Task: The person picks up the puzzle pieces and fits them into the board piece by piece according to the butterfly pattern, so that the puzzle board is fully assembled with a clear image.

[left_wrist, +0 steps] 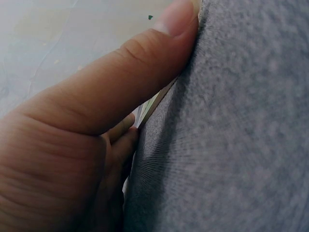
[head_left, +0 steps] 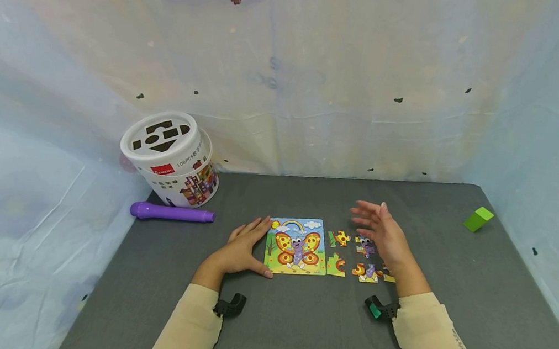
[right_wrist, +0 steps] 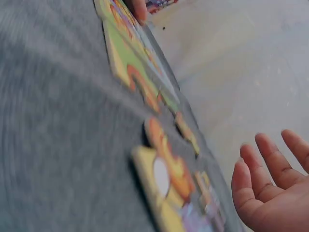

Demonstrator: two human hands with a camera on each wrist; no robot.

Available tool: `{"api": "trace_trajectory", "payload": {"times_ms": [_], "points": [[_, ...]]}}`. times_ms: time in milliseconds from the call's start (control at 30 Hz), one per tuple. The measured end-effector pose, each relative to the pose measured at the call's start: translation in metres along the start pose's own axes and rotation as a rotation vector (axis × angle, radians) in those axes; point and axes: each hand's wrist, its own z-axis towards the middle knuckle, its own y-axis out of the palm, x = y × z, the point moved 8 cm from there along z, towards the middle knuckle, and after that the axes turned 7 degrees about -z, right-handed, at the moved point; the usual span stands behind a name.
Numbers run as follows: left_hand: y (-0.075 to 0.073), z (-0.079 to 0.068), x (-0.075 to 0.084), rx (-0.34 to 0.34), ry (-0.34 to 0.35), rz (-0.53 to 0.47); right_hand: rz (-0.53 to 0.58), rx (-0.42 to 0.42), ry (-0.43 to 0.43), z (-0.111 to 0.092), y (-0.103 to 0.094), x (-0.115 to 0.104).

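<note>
A square puzzle board (head_left: 296,246) with a butterfly picture lies on the grey table. My left hand (head_left: 240,251) rests at its left side, fingers stretched to the top left corner and thumb to the bottom left corner. In the left wrist view the straight thumb (left_wrist: 111,82) lies along the tabletop by the board's edge. Several loose puzzle pieces lie right of the board, among them a green corner piece (head_left: 335,265) and a piece with a purple body (head_left: 369,273). My right hand (head_left: 387,236) is raised over the right-hand pieces, fingers spread and holding nothing, partly hiding some.
A white lidded bucket (head_left: 176,157) with shape cut-outs stands at the back left. A purple microphone-shaped tube (head_left: 173,213) lies before it. At the far right sits a green block (head_left: 478,219). Draped sheeting (head_left: 327,90) rises behind the table's back edge.
</note>
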Motion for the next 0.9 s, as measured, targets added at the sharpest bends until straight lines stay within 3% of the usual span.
{"api": "trace_trajectory", "payload": {"times_ms": [100,333,433,667,900], "points": [[0.000,0.000,0.000,0.001,0.001,0.000,-0.044,0.002,0.055,0.000,-0.003,0.011],[0.000,0.001,0.000,0.002,0.006,-0.003,-0.310,-0.066,0.234,-0.004,-0.003,0.038],[0.001,0.001,0.000,0.000,0.009,-0.006,-0.386,-0.091,0.222,-0.004,-0.001,0.040],[0.000,0.001,0.000,0.004,0.012,-0.012,-0.634,-0.136,0.100,0.000,0.010,0.033],[0.000,0.001,-0.001,0.010,0.022,-0.014,-0.628,-0.127,0.110,-0.001,0.017,0.031]]}}
